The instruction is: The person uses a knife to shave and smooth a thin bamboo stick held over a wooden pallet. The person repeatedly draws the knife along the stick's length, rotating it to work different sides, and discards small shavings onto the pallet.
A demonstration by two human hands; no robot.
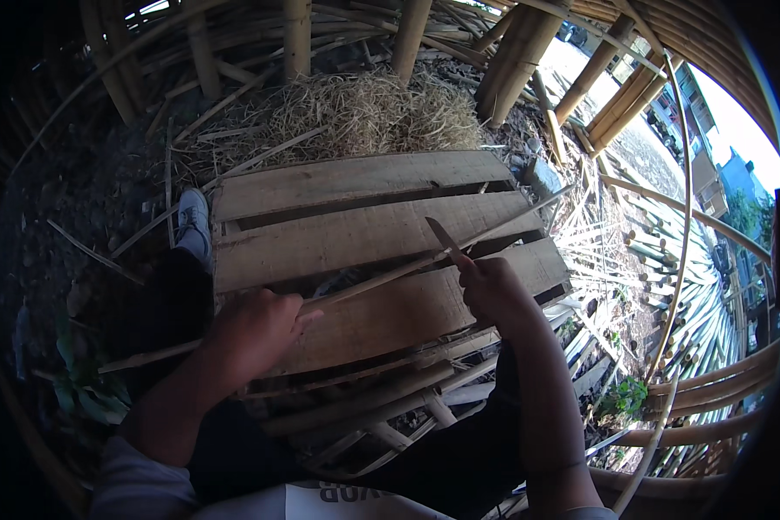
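Note:
A long, thin bamboo strip (381, 279) runs slantwise over a slatted wooden pallet (347, 178), from low on the left to the upper right. Closed around the strip is my left hand (260, 334), left of the pallet's middle. My right hand (501, 296) grips a knife (445, 236) by its handle, the blade pointing up and to the left. The blade crosses the strip near its middle, close to my right fingers. Whether its edge touches the strip I cannot tell.
Pale shavings (364, 117) lie heaped behind the pallet. Bamboo posts (520, 61) stand beyond them. My shoe (194, 217) is at the pallet's left edge. Cut bamboo poles (702, 295) are stacked at right, near a thin upright cane (686, 191). More bamboo lies below the pallet.

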